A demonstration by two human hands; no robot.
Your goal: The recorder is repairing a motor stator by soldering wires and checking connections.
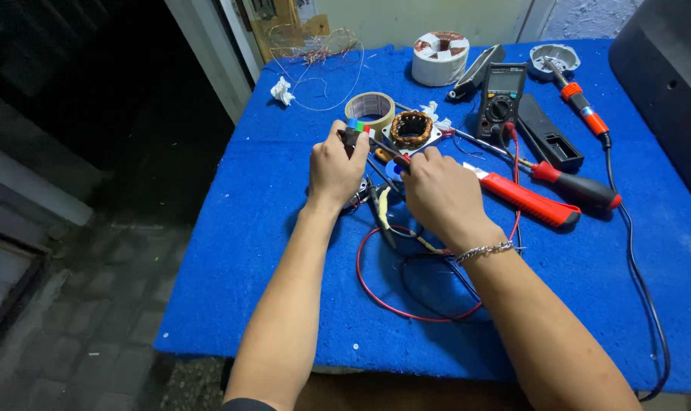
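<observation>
My left hand (334, 169) grips a small dark part with red, green and blue tips (354, 129) near the middle of the blue table (246, 251). My right hand (439, 192), with a chain bracelet at the wrist, rests beside it, fingers curled on a thin tool or probe (383, 148) with an orange end. Just beyond my hands lies a copper-wound stator on a metal plate (412, 129) and a roll of tape (370, 109). Red and black test leads (376, 293) loop under my right forearm.
A dark multimeter (502, 99), a red utility knife (528, 199), a red-handled screwdriver (577, 186) and a soldering iron (585, 113) lie to the right. A white coil former (439, 57) and loose copper wire (322, 57) sit at the back. The table's left edge drops to a dark floor.
</observation>
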